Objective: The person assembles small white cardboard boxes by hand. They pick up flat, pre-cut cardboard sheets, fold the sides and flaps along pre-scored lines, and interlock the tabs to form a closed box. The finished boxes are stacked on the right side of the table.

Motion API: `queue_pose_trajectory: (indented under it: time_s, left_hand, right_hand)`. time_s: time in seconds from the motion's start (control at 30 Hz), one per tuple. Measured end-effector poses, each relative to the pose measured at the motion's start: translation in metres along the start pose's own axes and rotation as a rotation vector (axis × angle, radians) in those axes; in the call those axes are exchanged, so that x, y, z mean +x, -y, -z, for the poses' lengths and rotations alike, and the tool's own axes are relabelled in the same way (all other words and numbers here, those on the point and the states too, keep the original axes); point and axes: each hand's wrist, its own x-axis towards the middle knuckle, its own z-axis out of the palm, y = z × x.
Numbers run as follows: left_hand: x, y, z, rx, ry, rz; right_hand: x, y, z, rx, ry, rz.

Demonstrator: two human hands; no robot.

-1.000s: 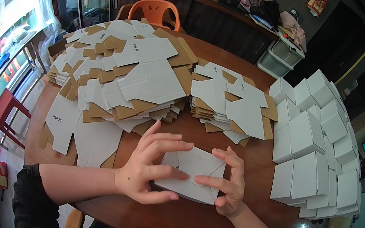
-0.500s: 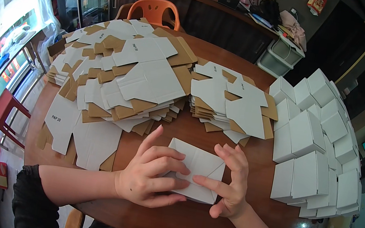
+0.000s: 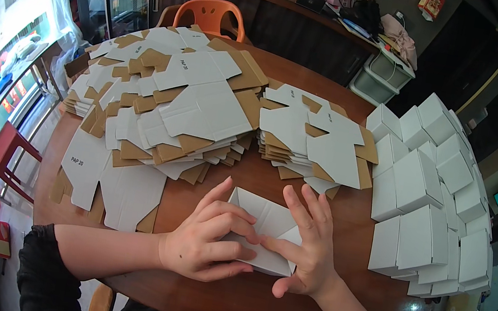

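Note:
A small white cardboard box rests on the table in front of me, its upper flaps folded inward and dipping toward the middle. My left hand reaches over the box's left side, fingers bent onto the flaps and thumb low by the near edge; its little finger sticks up. My right hand is at the right side with fingers spread. Its index fingertip presses the flaps near the centre, close to my left fingertips, while the thumb stands apart from the box. The hands partly cover the flaps.
Flat white-and-brown carton blanks lie in a big heap at the left and a smaller stack beyond the box. Folded white boxes are piled at the right of the wooden table. An orange chair stands at the far side.
The flaps have sunk inward at the middle; before, they lay nearly flat. My right hand's fingers have spread and lifted slightly to the left. My left hand has barely moved.

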Motion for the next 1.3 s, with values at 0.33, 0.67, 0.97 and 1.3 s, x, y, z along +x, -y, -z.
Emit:
queue_pose_trajectory:
  time_s: [0.33,0.67,0.97,1.3]
  left_hand:
    - [0.003,-0.001,0.004,-0.066,-0.071,0.072]
    - [0.005,0.007,0.002,-0.221,-0.004,0.286]
    - [-0.011,0.016,0.004,-0.486,-0.18,0.583]
    - [-0.012,0.034,0.002,-0.503,0.148,0.316]
  right_hand:
    - [-0.017,-0.012,-0.01,0.395,-0.179,-0.165]
    - [-0.022,-0.027,-0.02,0.466,-0.204,-0.072]
    - [-0.01,-0.017,-0.021,0.351,-0.107,-0.036]
    - [-0.011,-0.017,-0.023,0.493,-0.243,-0.043]
